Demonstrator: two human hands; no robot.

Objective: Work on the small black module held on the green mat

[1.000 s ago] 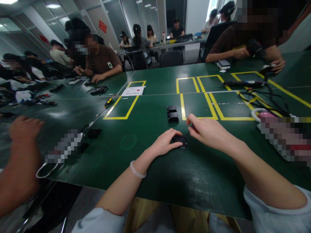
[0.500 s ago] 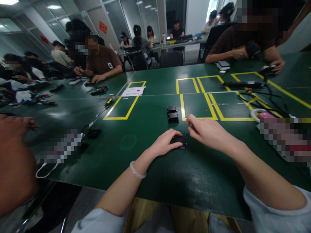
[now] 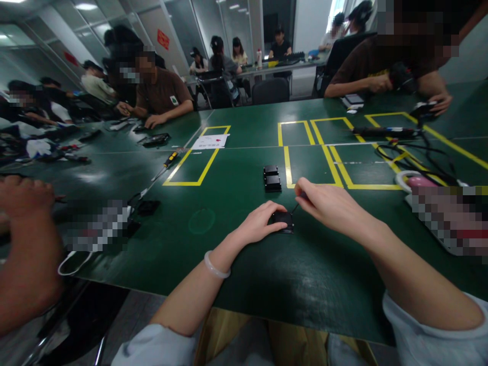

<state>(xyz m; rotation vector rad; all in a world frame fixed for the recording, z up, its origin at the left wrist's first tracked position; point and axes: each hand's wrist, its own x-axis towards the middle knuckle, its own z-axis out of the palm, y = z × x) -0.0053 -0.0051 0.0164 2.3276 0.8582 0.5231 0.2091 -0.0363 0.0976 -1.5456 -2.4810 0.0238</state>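
Note:
My left hand grips a small black rectangular part flat on the green table, its thumb on the near side and fingers over the far side. Pinched in my right hand is a thin dark screwdriver, its handle mostly hidden by the fingers. The shaft slants down to the far right corner of the part; whether the tip sits on a screw is too small to tell. Just beyond my hands stand two similar black parts, one behind the other.
Yellow tape rectangles mark the table. To the left are a yellow-black screwdriver, a white paper and a co-worker's arm. Black cables and a blurred-out item lie on the right. Other people sit across the table.
The view has shifted slightly. Both hands keep almost the same place at the black part. The co-worker's hand at the left edge has moved a little.

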